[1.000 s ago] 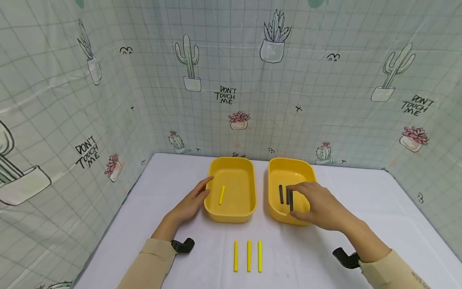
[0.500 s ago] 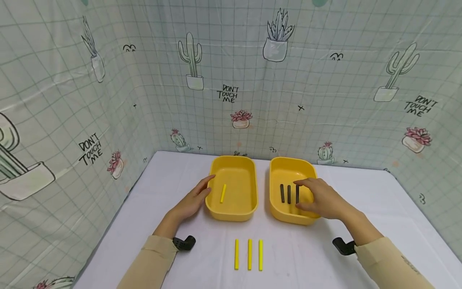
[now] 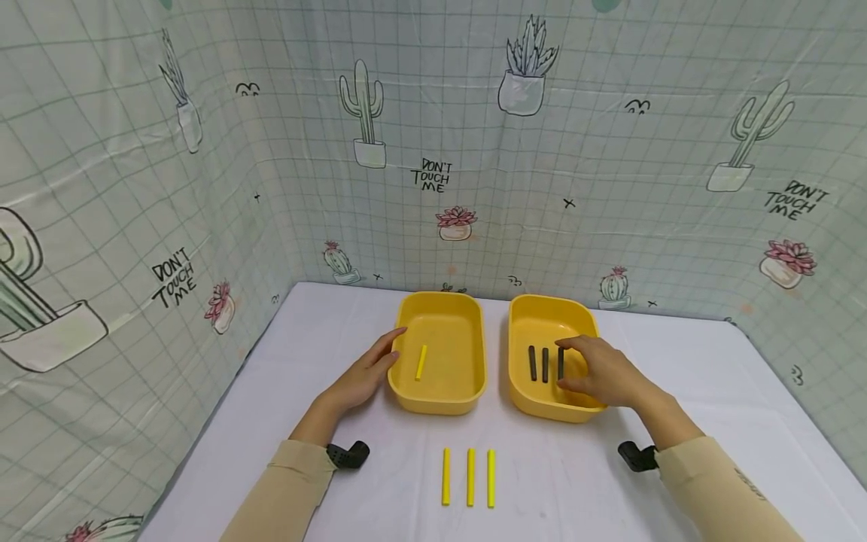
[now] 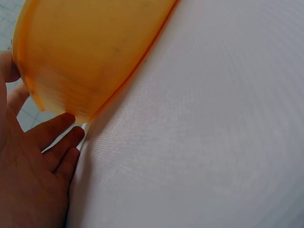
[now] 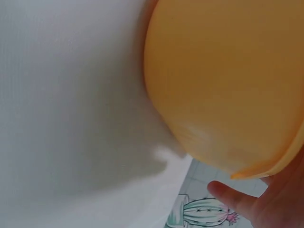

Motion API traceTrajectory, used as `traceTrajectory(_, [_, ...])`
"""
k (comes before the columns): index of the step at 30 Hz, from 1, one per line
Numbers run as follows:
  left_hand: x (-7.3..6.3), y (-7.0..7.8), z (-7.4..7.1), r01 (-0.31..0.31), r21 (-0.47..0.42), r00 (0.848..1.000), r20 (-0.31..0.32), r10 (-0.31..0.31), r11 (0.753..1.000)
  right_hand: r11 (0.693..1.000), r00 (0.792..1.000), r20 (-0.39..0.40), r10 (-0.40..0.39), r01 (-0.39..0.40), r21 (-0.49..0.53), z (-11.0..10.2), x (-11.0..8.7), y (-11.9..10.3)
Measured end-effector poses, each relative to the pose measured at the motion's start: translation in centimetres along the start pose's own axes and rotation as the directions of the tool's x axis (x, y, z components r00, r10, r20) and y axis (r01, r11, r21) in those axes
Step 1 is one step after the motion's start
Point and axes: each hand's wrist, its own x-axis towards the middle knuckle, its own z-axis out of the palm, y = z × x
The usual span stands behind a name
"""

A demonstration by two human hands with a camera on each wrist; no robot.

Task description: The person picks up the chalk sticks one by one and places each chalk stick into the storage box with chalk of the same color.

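Two yellow plastic tubs stand side by side on the table. My left hand (image 3: 363, 378) rests against the left rim of the left tub (image 3: 440, 407), its fingers loosely spread along the outside wall in the left wrist view. One thin yellow stick (image 3: 421, 363) lies inside that tub. Over the right tub (image 3: 552, 411), my right hand (image 3: 605, 371) pinches a short black stick (image 3: 561, 363) at its two ends between thumb and fingers, close over the tub's floor. Two more black sticks (image 3: 539, 364) lie to its left. The right wrist view shows mostly the tub's outer wall (image 5: 223, 85).
Three yellow sticks (image 3: 470, 477) lie in a row on the white tablecloth (image 3: 542, 489) in front of the tubs. A grid-patterned curtain (image 3: 508, 173) with cactus drawings rises behind the table and at both sides. Black devices (image 3: 348, 455) are worn on both wrists.
My right hand has shifted right inside the right tub with the black stick, away from the other two black sticks. The left hand keeps its place on the left tub.
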Motion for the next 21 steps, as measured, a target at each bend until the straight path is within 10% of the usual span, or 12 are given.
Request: traceTrajectory(21, [0.2,-0.2,-0.1,-0.006,0.007,1.0,0.005,0.006,1.0,0.998,0.996,0.066,0.059,-0.057,-0.035,1.5,1.7,1.1])
